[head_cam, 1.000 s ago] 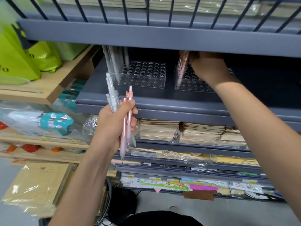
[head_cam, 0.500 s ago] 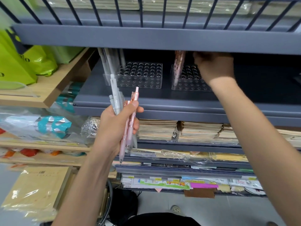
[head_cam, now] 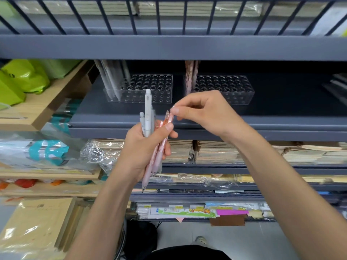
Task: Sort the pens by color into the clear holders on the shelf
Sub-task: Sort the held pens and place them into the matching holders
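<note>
White pens (head_cam: 148, 111): milky white-grey barrels. Pink pens (head_cam: 159, 147): pale pink, tops clear orange-pink. Left holder (head_cam: 150, 94): clear, grid of round holes, holds whitish sticks (head_cam: 112, 79). Right holder (head_cam: 231, 91): same clear grid, holds pinkish sticks (head_cam: 189, 77). Shelf (head_cam: 206, 124): dark slate grey. Bags (head_cam: 22, 79): lime green. Wrapping (head_cam: 47, 151): teal on clear. Label (head_cam: 231, 212): magenta.

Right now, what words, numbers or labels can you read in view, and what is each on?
None can be read.
Yellow tags down low: too small.
Green bag: dark mark, blurred.
Pens and holders: no print visible.
</note>
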`<move>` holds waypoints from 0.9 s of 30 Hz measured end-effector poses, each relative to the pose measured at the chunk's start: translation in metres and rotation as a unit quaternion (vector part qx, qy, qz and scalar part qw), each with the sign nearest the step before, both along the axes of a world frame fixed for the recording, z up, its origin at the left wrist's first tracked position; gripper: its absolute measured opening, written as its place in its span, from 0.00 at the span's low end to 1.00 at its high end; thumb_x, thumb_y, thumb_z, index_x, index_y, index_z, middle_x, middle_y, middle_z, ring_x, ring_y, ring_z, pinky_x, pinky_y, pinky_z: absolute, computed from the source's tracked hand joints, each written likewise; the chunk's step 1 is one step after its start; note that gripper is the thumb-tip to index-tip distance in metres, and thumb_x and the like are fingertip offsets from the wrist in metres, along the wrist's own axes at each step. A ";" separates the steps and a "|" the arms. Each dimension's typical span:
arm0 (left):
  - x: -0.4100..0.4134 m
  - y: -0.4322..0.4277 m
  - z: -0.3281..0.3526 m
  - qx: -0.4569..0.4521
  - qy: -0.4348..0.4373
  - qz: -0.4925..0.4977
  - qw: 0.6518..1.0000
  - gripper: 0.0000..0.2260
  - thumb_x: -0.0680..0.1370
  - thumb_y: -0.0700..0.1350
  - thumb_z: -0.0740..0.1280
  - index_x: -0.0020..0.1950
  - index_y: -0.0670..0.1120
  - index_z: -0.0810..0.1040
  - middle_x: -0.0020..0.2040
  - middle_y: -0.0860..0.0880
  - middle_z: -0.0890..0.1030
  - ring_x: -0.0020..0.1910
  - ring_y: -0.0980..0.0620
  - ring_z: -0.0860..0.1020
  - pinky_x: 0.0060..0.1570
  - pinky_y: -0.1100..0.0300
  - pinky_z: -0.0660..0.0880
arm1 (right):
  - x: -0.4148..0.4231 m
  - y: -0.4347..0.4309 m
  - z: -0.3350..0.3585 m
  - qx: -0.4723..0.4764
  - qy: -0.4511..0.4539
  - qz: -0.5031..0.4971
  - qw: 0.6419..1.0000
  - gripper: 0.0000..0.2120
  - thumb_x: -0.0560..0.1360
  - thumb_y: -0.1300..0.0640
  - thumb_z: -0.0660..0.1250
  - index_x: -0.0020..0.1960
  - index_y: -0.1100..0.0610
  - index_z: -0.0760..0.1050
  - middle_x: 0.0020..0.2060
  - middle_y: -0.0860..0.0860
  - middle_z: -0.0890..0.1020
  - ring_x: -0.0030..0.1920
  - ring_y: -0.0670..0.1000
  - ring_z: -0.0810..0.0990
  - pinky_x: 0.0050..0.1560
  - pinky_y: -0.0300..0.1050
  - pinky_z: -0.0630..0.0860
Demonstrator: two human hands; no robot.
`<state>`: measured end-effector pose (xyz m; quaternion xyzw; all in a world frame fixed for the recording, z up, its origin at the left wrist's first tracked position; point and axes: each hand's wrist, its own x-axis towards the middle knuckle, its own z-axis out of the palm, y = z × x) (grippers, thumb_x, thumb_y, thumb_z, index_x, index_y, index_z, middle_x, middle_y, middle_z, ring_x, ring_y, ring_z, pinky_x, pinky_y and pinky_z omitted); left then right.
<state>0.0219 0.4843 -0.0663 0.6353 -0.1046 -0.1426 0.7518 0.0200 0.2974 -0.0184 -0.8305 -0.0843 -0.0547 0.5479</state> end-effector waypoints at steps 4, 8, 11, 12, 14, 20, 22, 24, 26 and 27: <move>-0.002 -0.009 0.001 -0.027 0.002 -0.021 0.999 0.08 0.75 0.55 0.72 0.41 0.52 0.86 0.44 0.43 0.86 0.27 0.50 0.80 0.25 0.61 0.76 | -0.004 -0.005 -0.002 0.133 0.037 -0.016 0.990 0.04 0.75 0.60 0.70 0.45 0.60 0.83 0.39 0.56 0.84 0.33 0.46 0.74 0.32 0.38 0.70; -0.005 -0.012 -0.002 -0.014 0.008 -0.005 1.000 0.10 0.76 0.50 0.70 0.47 0.44 0.81 0.43 0.43 0.86 0.24 0.51 0.76 0.23 0.61 0.72 | -0.005 -0.015 0.003 0.287 0.010 -0.136 0.948 0.05 0.77 0.67 0.65 0.44 0.62 0.80 0.39 0.60 0.82 0.33 0.51 0.77 0.32 0.42 0.74; -0.005 -0.013 -0.005 0.008 0.004 0.009 1.000 0.06 0.79 0.45 0.69 0.46 0.44 0.81 0.41 0.44 0.85 0.22 0.53 0.71 0.22 0.62 0.68 | -0.009 -0.018 0.004 0.325 0.009 -0.146 0.934 0.06 0.78 0.67 0.64 0.45 0.61 0.79 0.38 0.60 0.82 0.33 0.53 0.79 0.34 0.42 0.77; -0.005 -0.015 -0.005 0.007 0.004 0.012 1.000 0.06 0.80 0.43 0.68 0.46 0.43 0.80 0.40 0.44 0.85 0.21 0.53 0.69 0.22 0.63 0.67 | -0.012 -0.017 0.002 0.322 0.017 -0.131 0.938 0.05 0.78 0.65 0.64 0.46 0.61 0.78 0.38 0.59 0.83 0.34 0.53 0.80 0.35 0.42 0.78; -0.005 -0.018 -0.005 0.001 0.001 0.014 1.000 0.05 0.80 0.42 0.68 0.46 0.42 0.79 0.40 0.44 0.85 0.21 0.53 0.68 0.22 0.63 0.66 | -0.016 -0.015 -0.002 0.287 0.033 -0.102 0.952 0.03 0.77 0.62 0.67 0.49 0.62 0.78 0.38 0.58 0.84 0.36 0.53 0.81 0.38 0.42 0.79; -0.007 -0.023 -0.004 -0.007 -0.010 0.006 1.000 0.08 0.79 0.47 0.70 0.44 0.44 0.79 0.31 0.49 0.80 0.19 0.53 0.65 0.22 0.64 0.65 | -0.024 -0.019 -0.004 0.259 0.009 -0.127 0.958 0.05 0.75 0.62 0.71 0.50 0.62 0.79 0.39 0.56 0.85 0.39 0.53 0.83 0.43 0.44 0.81; -0.006 -0.023 -0.003 -0.033 0.016 0.014 0.999 0.14 0.77 0.52 0.72 0.38 0.45 0.74 0.27 0.49 0.74 0.19 0.54 0.64 0.20 0.64 0.63 | -0.025 -0.027 0.001 0.294 -0.044 -0.160 0.941 0.04 0.75 0.65 0.70 0.49 0.61 0.79 0.39 0.54 0.85 0.41 0.54 0.84 0.43 0.44 0.81; -0.006 -0.020 -0.002 -0.038 0.020 0.015 0.999 0.17 0.77 0.53 0.72 0.36 0.47 0.69 0.24 0.52 0.69 0.19 0.54 0.63 0.20 0.64 0.63 | -0.024 -0.036 0.006 0.325 -0.087 -0.202 0.920 0.05 0.75 0.66 0.67 0.50 0.62 0.78 0.40 0.54 0.84 0.43 0.54 0.84 0.45 0.45 0.80; -0.006 -0.018 -0.003 -0.041 0.012 0.017 0.999 0.17 0.79 0.53 0.70 0.37 0.48 0.68 0.25 0.52 0.67 0.19 0.54 0.63 0.20 0.64 0.62 | -0.022 -0.044 0.009 0.347 -0.112 -0.224 0.904 0.06 0.75 0.67 0.65 0.51 0.61 0.78 0.42 0.55 0.84 0.44 0.54 0.84 0.47 0.46 0.80; -0.005 -0.018 -0.004 -0.042 0.012 0.021 0.999 0.16 0.79 0.53 0.68 0.37 0.47 0.67 0.25 0.52 0.67 0.19 0.54 0.62 0.20 0.64 0.62 | -0.020 -0.047 0.011 0.355 -0.121 -0.232 0.897 0.07 0.75 0.68 0.64 0.50 0.61 0.78 0.43 0.56 0.83 0.45 0.54 0.83 0.48 0.47 0.80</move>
